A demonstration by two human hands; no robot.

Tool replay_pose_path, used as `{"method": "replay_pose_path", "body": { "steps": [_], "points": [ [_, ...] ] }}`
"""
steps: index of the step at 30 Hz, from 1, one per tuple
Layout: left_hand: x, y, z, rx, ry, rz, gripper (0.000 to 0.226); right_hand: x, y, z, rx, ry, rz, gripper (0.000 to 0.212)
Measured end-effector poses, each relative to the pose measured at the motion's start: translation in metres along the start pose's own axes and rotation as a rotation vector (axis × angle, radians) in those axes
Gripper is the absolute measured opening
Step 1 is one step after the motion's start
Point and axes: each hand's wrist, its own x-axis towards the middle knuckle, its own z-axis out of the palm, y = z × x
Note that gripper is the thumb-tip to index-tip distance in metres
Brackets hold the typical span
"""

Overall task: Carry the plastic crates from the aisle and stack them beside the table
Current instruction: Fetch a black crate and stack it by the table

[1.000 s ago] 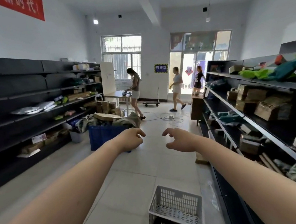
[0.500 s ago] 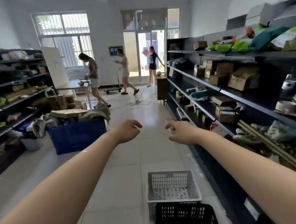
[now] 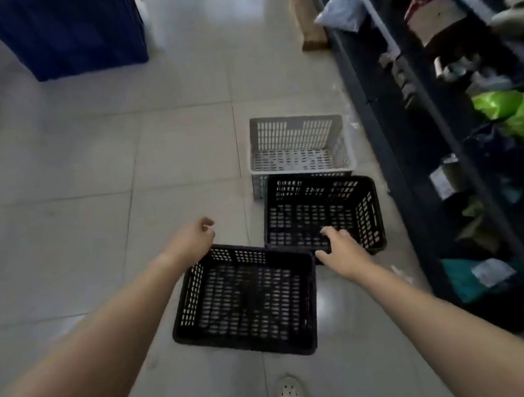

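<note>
Three empty slotted plastic crates stand on the tiled aisle floor by the right shelving. The near black crate (image 3: 240,347) sits right in front of my feet. A second black crate (image 3: 370,214) stands behind it to the right, and a grey crate (image 3: 295,132) touches that one's far side. My left hand (image 3: 193,240) hovers loosely curled over the near crate's far left corner, holding nothing. My right hand (image 3: 340,249) has its fingers spread at the near crate's far right corner, against the second crate's near rim, with no grip on either.
Dark shelving (image 3: 414,151) packed with boxes and a green bag (image 3: 523,117) lines the right side. A large blue bin (image 3: 72,33) stands far left. A cardboard box (image 3: 305,19) lies on the floor by the shelf base. My shoes (image 3: 289,391) show at the bottom.
The view has tipped down from the room to the floor. Both hands have dropped from chest height to the crates, which now lie much closer.
</note>
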Motion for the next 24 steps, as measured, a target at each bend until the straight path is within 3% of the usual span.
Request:
{"method": "replay_pose_path", "body": {
  "steps": [6,11,16,24],
  "points": [
    [0.088,-0.108,0.129,0.004,-0.029,-0.12,0.038,0.082,0.076,0.145,0.054,-0.009,0.143,0.037],
    [0.149,-0.195,0.202,0.074,-0.017,-0.181,0.037,0.148,0.131,0.239,0.095,-0.057,0.268,0.044],
    [0.21,-0.262,0.224,0.201,0.029,-0.293,0.051,0.202,0.167,0.298,0.229,-0.083,0.397,0.05],
    [0.234,-0.304,0.239,0.276,0.06,-0.388,0.047,0.236,0.184,0.338,0.28,0.054,0.405,0.025]
  ]
}}
